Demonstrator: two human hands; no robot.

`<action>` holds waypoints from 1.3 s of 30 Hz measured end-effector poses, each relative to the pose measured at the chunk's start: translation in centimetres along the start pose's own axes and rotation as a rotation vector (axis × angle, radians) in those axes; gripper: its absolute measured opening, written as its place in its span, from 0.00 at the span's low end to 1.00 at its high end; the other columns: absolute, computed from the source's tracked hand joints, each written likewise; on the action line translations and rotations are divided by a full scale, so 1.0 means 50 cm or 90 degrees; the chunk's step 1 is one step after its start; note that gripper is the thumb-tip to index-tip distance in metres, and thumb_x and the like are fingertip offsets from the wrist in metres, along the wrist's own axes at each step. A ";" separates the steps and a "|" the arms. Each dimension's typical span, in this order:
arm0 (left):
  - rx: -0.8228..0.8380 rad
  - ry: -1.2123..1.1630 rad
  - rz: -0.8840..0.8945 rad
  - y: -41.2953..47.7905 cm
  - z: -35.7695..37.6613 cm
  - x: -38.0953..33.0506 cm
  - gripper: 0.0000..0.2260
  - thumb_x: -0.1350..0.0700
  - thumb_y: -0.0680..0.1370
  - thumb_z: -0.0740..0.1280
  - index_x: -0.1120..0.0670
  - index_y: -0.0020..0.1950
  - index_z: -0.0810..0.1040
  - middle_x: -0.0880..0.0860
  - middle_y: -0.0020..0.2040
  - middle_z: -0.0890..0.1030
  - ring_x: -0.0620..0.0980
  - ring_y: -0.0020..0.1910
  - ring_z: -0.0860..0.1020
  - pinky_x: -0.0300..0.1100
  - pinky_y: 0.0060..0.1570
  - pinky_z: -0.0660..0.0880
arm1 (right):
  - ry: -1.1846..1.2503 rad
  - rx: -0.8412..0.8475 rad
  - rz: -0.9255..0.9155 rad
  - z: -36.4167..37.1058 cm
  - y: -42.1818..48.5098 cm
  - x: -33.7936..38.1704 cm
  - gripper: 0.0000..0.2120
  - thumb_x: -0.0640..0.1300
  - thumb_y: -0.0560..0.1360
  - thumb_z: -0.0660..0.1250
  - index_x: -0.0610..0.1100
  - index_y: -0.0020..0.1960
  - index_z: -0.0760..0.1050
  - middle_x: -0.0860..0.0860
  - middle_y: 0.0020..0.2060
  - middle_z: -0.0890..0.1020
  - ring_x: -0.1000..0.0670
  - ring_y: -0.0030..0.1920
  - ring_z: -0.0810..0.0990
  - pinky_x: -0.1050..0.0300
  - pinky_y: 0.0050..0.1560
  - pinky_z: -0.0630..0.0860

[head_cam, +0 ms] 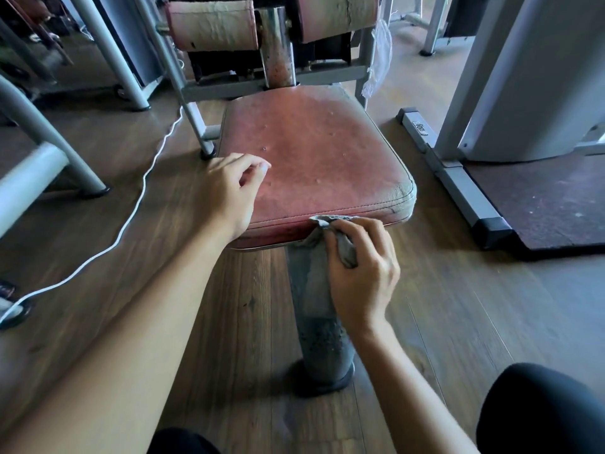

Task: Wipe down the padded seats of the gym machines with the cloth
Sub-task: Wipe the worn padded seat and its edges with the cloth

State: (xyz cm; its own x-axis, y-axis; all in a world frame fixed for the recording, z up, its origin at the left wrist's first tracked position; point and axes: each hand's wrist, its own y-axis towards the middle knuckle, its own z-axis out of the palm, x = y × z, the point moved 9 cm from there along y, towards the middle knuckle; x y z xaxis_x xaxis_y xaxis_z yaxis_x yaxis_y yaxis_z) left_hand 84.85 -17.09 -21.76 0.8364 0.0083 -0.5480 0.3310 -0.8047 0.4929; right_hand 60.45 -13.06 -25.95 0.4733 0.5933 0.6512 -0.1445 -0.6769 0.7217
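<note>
One grey cloth [316,237], bunched up and pinched in the right grip [363,273], thumb and curled fingers round it. Cloth is pressed to the front edge of the red padded seat [314,152], right of centre, just under the stitched seam and touching the rim. Grey seat post [317,339] sits directly below cloth and hand.

Left grip [232,188] holds nothing. Heel of the hand is on the seat's front-left corner, fingers loosely curled, thumb tip close to index tip.

Seat top is worn, pale and scuffed, with small dents, and cracked at the front-right corner. Post runs down to a dark foot on the wood floor [248,322].

Behind the seat is a chrome upright [278,47] with worn pink roller pads [212,24], one on each side. Clear plastic [379,50] hangs off the frame at back right. White cable [144,188] runs along the floor left of the seat. Grey machine frame [484,77] is at right, next to a dark mat [556,204]. Dark-clad knee [540,411] is at bottom right.
</note>
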 end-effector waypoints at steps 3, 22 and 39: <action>-0.006 -0.011 -0.005 0.000 -0.002 0.005 0.12 0.49 0.82 0.61 0.49 0.52 0.85 0.45 0.53 0.84 0.47 0.54 0.75 0.42 0.55 0.71 | -0.022 -0.075 0.050 -0.044 0.022 -0.043 0.02 0.41 0.75 0.75 0.43 0.47 0.85 0.51 0.45 0.83 0.47 0.45 0.82 0.50 0.45 0.79; -0.007 -0.005 -0.008 0.001 -0.001 0.007 0.19 0.41 0.79 0.57 0.47 0.52 0.84 0.44 0.53 0.84 0.51 0.56 0.76 0.49 0.57 0.73 | -0.007 -0.072 0.059 -0.075 0.063 -0.090 0.03 0.39 0.75 0.73 0.40 0.47 0.82 0.49 0.47 0.82 0.49 0.48 0.81 0.64 0.51 0.74; 0.076 0.099 -0.100 0.046 0.013 -0.013 0.07 0.50 0.77 0.66 0.48 0.44 0.83 0.47 0.45 0.82 0.56 0.51 0.77 0.47 0.52 0.73 | -0.073 0.315 -0.136 0.056 0.320 -0.003 0.10 0.54 0.76 0.71 0.52 0.55 0.83 0.55 0.54 0.79 0.48 0.53 0.78 0.53 0.50 0.75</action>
State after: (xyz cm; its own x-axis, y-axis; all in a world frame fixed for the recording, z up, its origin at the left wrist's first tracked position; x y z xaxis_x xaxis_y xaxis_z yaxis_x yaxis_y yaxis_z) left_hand 84.80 -19.32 -20.72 0.8389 0.2222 -0.4968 0.4156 -0.8510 0.3211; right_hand 60.51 -25.19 -15.17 0.5429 0.7077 0.4522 0.3780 -0.6867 0.6209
